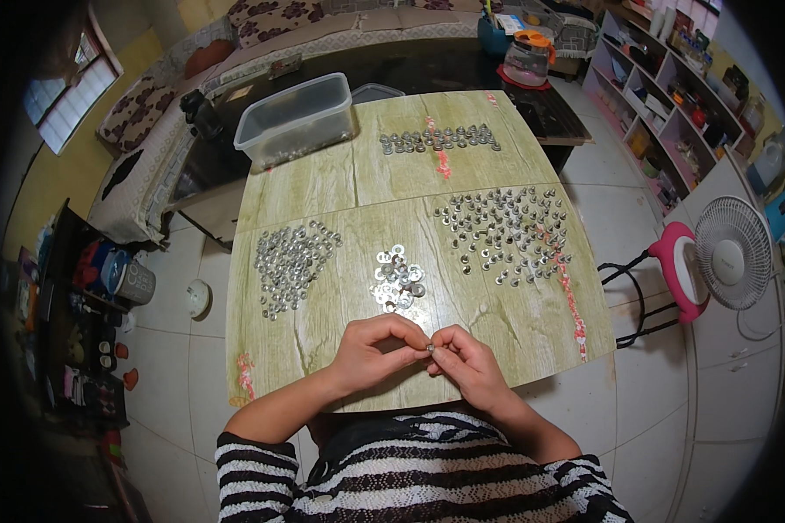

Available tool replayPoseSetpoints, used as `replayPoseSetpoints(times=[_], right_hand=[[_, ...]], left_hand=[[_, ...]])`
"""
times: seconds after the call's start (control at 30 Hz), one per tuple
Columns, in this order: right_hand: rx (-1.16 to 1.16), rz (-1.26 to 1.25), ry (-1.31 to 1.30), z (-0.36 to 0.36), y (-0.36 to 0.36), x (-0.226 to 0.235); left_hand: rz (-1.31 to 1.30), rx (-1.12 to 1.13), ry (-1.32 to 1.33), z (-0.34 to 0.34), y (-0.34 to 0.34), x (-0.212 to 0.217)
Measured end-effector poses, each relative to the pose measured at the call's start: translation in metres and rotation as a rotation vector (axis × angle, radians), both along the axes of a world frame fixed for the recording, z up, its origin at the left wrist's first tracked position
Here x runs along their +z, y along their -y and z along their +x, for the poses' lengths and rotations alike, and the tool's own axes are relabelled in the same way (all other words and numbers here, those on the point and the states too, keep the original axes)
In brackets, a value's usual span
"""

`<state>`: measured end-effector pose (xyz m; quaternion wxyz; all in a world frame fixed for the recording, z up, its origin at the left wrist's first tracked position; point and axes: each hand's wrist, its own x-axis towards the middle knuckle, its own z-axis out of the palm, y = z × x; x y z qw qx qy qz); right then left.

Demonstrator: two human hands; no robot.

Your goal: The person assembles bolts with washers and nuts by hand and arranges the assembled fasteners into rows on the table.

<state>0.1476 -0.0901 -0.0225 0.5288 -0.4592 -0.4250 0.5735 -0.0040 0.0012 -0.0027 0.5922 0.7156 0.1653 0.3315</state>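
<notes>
Smooth pale wood-grain table (340,187) with a soft sheen, shiny silver metal washers (398,281), bright metal nuts (291,261), glinting metal bolts (508,231), translucent frosted plastic tub (295,118), knitted striped cloth sleeves (262,471), glossy floor tiles (654,410)

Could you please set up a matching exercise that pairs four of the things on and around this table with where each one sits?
Things:
1. clear plastic tub
2. white fan
3. small pile of washers
4. small metal part

Places:
A. on the floor to the right of the table
B. pinched between the left hand and right hand
C. at the far left corner of the table
D. on the table just beyond the hands

Pairs: 1-C, 2-A, 3-D, 4-B
</notes>
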Motion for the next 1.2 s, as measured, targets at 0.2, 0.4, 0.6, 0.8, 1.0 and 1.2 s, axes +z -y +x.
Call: replayPoseSetpoints(times=[0.2,0.4,0.6,0.8,1.0,1.2], right_hand=[[-0.023,-0.015,-0.128,0.001,0.001,0.004],[-0.021,-0.053,-0.130,0.006,0.002,0.010],[-0.092,-0.007,-0.022,0.020,0.006,0.022],[-0.202,0.139,0.456,0.031,0.010,0.019],[-0.301,0.226,0.612,0.036,0.020,0.018],[-0.317,0.314,0.620,0.040,0.020,0.010]], left_hand=[[-0.196,0.040,0.020,0.006,0.004,0.010],[0.007,-0.007,-0.160,0.005,-0.002,0.019],[-0.105,0.068,-0.210,0.026,-0.037,0.041],[0.310,0.091,-0.283,0.102,-0.126,0.035],[0.256,0.153,-0.297,0.173,-0.196,0.023],[0.304,0.207,-0.303,0.216,-0.235,0.001]])
